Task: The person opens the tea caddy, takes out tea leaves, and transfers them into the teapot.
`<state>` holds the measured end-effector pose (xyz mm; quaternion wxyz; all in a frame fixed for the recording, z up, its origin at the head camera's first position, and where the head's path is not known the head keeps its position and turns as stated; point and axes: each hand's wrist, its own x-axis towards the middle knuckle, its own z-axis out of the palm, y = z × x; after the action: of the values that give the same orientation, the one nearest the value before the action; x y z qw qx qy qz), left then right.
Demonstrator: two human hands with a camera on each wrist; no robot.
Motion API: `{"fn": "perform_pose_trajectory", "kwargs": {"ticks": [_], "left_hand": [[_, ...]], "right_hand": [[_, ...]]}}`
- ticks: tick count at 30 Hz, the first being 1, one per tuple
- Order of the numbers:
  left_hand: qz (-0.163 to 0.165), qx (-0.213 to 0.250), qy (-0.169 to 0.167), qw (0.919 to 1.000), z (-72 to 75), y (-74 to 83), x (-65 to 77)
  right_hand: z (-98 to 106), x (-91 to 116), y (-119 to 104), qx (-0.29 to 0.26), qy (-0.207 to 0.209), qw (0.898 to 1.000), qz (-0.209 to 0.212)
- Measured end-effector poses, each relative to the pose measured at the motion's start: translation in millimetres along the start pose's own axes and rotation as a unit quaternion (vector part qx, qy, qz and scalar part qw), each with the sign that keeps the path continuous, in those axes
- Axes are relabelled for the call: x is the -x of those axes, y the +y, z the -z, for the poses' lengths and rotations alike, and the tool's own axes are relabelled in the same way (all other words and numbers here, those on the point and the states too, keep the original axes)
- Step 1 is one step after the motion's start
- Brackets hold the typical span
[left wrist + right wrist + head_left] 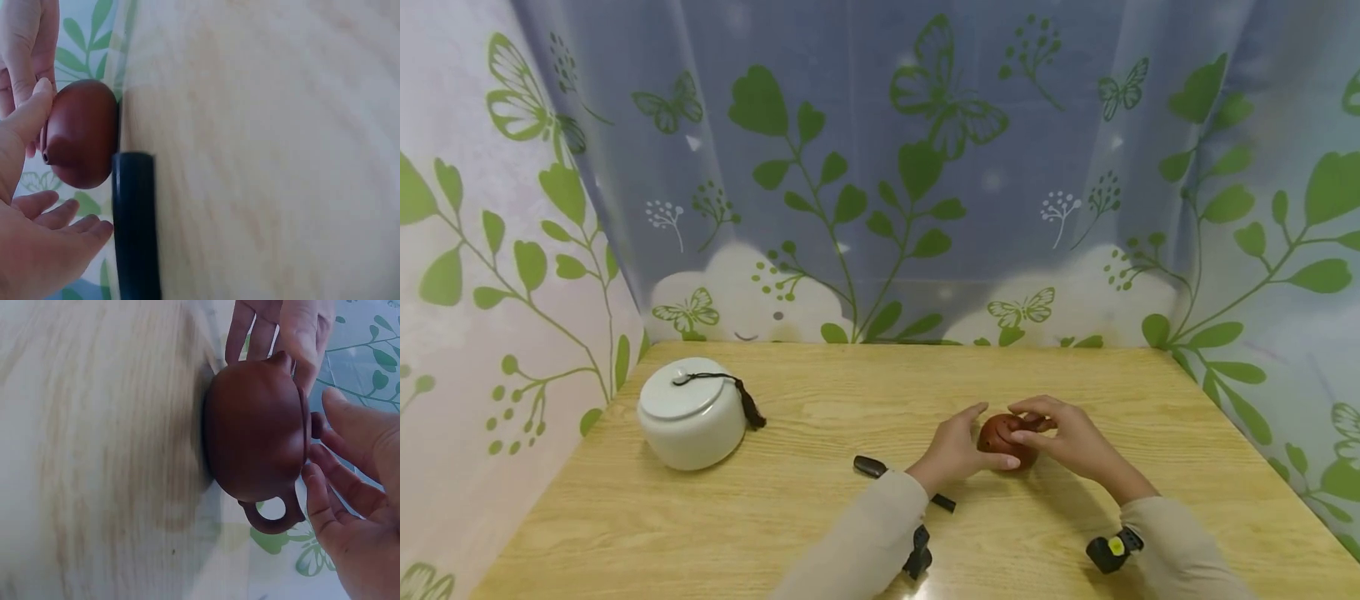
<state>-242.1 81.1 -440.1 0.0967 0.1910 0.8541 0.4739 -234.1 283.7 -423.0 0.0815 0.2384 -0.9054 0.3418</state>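
Teapot [256, 431]: handle [267, 527] visible from right wrist only. Left hand [956, 447]: fingers apart. Right hand [1067, 435] at lid knob [317, 425]; cannot tell whether clamped.

On a light wood-grained table [820, 387], a white lidded jar [691, 437] is stood upright toward the far left. A reddish-brown teapot [993, 432] is set right of centre. Between them, a slender black object [870, 466] is laid aslant, its middle hidden by the left sleeve [872, 533].
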Motion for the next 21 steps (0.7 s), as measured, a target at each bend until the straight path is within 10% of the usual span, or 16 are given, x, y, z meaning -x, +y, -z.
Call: {"fn": "perform_pose_trajectory", "kwargs": {"ticks": [21], "left_hand": [[0.005, 0.033, 0.026, 0.9991, -9.5, -2.3, -6.2]], "right_hand": [[-6.1, -3.2, 0.3, -0.016, 0.015, 0.999, -0.034]]}}
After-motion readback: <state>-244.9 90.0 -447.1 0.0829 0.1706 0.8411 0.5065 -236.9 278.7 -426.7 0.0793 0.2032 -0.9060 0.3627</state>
